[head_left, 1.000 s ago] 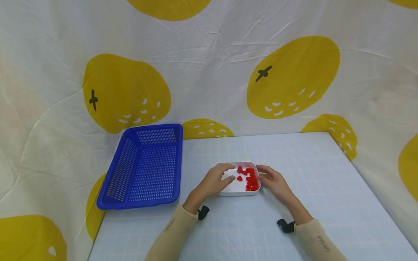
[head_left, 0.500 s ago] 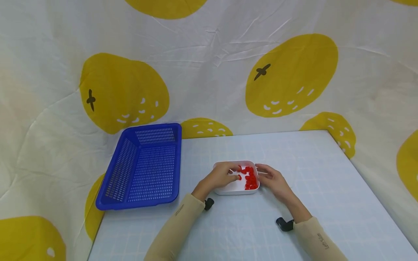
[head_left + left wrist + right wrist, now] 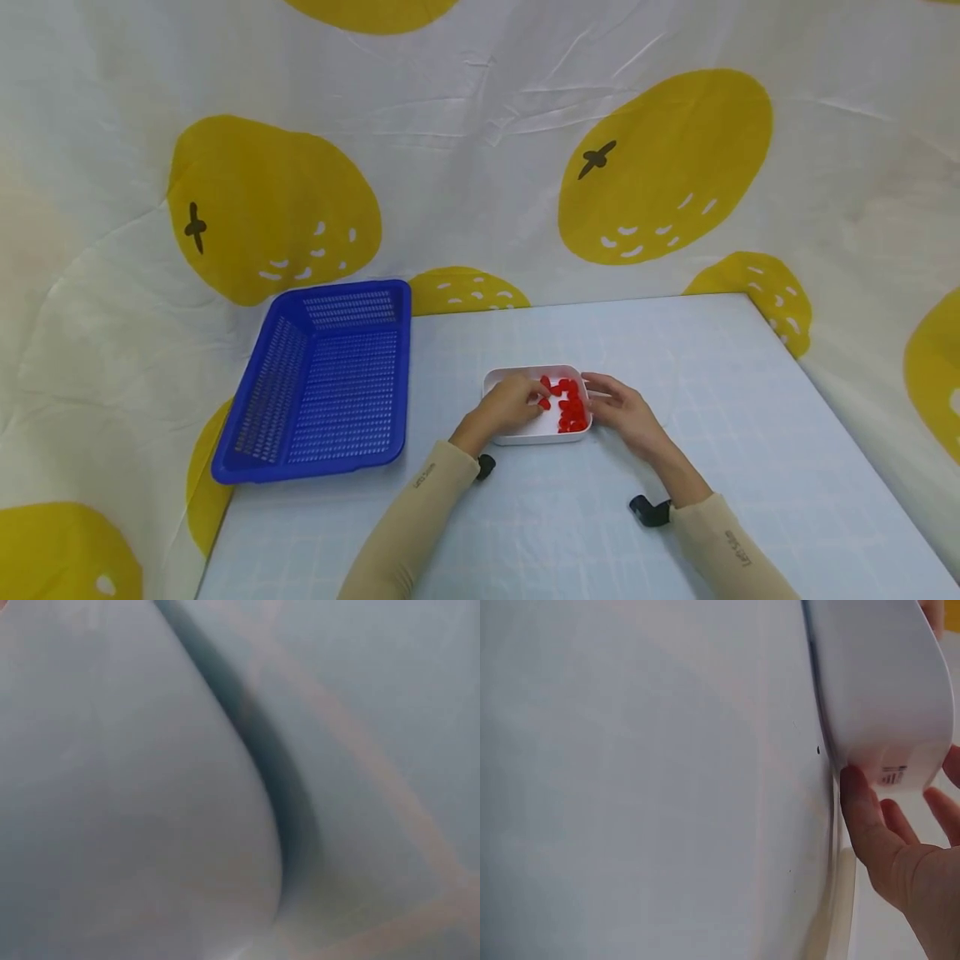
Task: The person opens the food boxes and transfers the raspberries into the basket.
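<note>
A shallow white tray [image 3: 536, 440] holds several small red pieces [image 3: 572, 410], mostly heaped along its right end. My left hand [image 3: 506, 407] reaches over the tray's left side, thumb and forefinger closing round one red piece [image 3: 544, 404] apart from the heap. Another red piece lies just beyond those fingertips. At the tray's right end rests my right hand [image 3: 622, 417], its fingers loosely extended against the outer wall. In the right wrist view, fingertips [image 3: 853, 778] touch the tray's end wall [image 3: 891, 761], which bears a small dark label. The left wrist view shows only the tray's blurred side [image 3: 142, 780].
A large blue perforated basket [image 3: 401, 375] stands on the left of the table [image 3: 720, 367], under a light checked cloth. Behind hangs a white curtain [image 3: 472, 167] printed with yellow fruit. A small black device [image 3: 649, 511] is worn at the right wrist.
My left hand has moved rightward and deeper into the tray, its thumb and forefinger drawing together round a red piece. My right hand has stayed at the tray's right end.
</note>
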`<state>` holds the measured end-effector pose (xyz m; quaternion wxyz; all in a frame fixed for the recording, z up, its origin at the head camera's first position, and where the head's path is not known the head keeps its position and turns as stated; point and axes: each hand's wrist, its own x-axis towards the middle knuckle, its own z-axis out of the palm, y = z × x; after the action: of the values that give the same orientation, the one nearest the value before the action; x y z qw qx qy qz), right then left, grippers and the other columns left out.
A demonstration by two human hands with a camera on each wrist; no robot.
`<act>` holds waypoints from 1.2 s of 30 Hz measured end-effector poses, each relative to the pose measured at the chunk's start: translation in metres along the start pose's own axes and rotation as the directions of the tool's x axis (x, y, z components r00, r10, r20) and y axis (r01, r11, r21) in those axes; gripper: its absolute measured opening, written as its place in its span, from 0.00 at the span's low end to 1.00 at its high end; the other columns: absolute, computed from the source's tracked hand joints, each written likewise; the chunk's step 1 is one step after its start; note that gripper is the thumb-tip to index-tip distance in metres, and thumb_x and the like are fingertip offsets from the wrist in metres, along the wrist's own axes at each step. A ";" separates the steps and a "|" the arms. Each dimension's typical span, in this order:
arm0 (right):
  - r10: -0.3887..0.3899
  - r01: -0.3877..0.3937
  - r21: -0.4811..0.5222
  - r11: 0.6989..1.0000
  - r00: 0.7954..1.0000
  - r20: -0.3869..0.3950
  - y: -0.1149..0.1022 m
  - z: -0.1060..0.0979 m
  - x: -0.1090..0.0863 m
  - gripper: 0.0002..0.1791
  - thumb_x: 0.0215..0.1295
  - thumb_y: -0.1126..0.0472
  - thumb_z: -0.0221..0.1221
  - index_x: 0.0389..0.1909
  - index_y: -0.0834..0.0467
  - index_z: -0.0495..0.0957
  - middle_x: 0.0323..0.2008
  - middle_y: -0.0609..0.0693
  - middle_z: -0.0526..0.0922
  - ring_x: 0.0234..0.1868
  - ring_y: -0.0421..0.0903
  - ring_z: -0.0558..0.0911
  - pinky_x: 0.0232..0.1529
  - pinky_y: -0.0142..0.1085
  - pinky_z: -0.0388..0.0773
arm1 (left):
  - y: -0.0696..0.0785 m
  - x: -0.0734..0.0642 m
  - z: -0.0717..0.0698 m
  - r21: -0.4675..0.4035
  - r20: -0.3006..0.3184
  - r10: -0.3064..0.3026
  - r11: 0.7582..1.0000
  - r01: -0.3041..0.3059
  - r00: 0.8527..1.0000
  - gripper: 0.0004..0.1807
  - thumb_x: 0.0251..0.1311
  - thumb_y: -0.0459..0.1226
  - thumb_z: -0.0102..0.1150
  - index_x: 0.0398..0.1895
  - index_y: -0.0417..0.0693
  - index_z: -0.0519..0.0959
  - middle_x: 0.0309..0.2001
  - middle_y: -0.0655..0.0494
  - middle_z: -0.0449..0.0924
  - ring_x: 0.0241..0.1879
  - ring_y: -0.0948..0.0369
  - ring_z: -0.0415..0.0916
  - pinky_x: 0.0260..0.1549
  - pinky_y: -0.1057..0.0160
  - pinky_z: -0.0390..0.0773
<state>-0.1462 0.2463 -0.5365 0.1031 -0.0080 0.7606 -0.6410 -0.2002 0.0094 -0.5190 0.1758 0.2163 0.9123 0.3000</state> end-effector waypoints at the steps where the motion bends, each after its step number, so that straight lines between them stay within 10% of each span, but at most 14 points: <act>1: 0.003 -0.003 0.004 1.000 1.000 0.003 0.000 0.000 0.000 0.30 0.69 0.58 0.63 0.71 0.52 0.68 0.67 0.59 0.69 0.64 0.60 0.74 0.51 0.41 0.79 | 0.000 0.000 0.001 0.012 -0.004 0.001 1.000 -0.001 1.000 0.15 0.62 0.39 0.69 0.52 0.57 0.85 0.46 0.65 0.81 0.45 0.66 0.74 0.49 0.66 0.77; 21: 0.028 -0.028 0.029 0.999 1.000 0.008 0.001 0.001 0.002 0.31 0.69 0.59 0.63 0.71 0.52 0.68 0.67 0.60 0.69 0.64 0.61 0.73 0.51 0.43 0.79 | 0.001 -0.002 0.002 0.012 -0.054 0.031 0.999 -0.030 0.998 0.13 0.64 0.38 0.66 0.52 0.51 0.86 0.44 0.61 0.82 0.43 0.65 0.74 0.45 0.69 0.77; 36: 0.034 -0.034 0.067 0.997 0.999 0.006 0.002 0.000 0.001 0.32 0.67 0.58 0.65 0.71 0.51 0.68 0.67 0.58 0.69 0.63 0.61 0.74 0.51 0.45 0.79 | 0.006 -0.025 -0.016 -0.355 -0.158 0.080 0.925 -0.132 0.984 0.19 0.66 0.42 0.65 0.59 0.50 0.82 0.52 0.64 0.82 0.47 0.64 0.78 0.44 0.66 0.80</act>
<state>-0.1470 0.2465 -0.5389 0.1160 0.0070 0.7383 -0.6644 -0.1843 -0.0058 -0.4983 0.1318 0.2076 0.8377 0.4875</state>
